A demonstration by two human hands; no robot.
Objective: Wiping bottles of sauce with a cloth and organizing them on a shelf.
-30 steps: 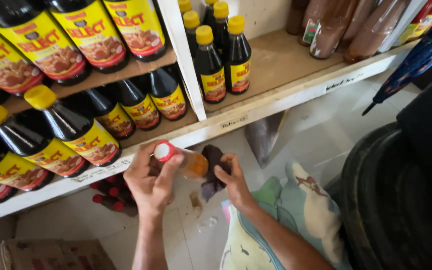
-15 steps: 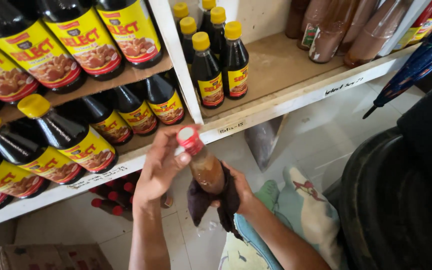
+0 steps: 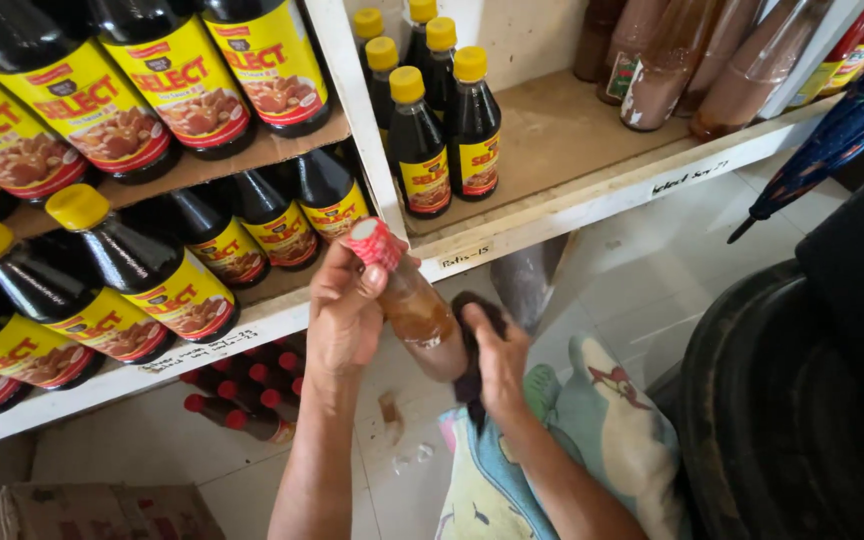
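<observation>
Red-capped bottle [image 3: 414, 300] | left hand [image 3: 344, 318] fingers clamped on neck | right hand [image 3: 500, 360] fingers pressing dark cloth [image 3: 470, 345]

Wooden shelf [image 3: 552, 140] — yellow-capped dark bottles [image 3: 447, 130]

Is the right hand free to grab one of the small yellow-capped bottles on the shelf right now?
Probably not yet. The right hand holds a dark cloth against the red-capped bottle, which the left hand grips. The yellow-capped bottles stand unblocked at the open shelf front, just above.
</observation>
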